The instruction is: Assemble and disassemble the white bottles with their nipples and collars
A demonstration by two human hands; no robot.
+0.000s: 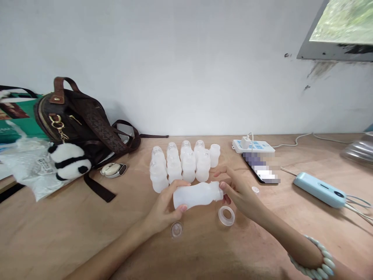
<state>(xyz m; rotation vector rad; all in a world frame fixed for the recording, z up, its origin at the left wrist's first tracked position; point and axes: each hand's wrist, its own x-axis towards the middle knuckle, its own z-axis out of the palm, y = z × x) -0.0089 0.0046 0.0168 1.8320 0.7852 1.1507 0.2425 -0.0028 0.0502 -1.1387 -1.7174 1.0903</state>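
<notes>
My left hand (166,208) grips the body of a white translucent plastic bottle (196,195) held sideways above the wooden table (72,233). My right hand (237,192) is closed around the bottle's neck end, fingers at its mouth. Just below lie a clear ring-shaped collar (226,215), a small clear cap (176,230) and a tiny clear disc (255,189). Behind the hands stand several similar bottles (183,163) in a cluster.
A brown handbag (78,120) with a panda charm (68,160) and a white plastic bag (32,169) sit at the left. A power strip (253,146), phone (260,168) and a light-blue device (319,189) with cables lie at the right. The wall runs behind.
</notes>
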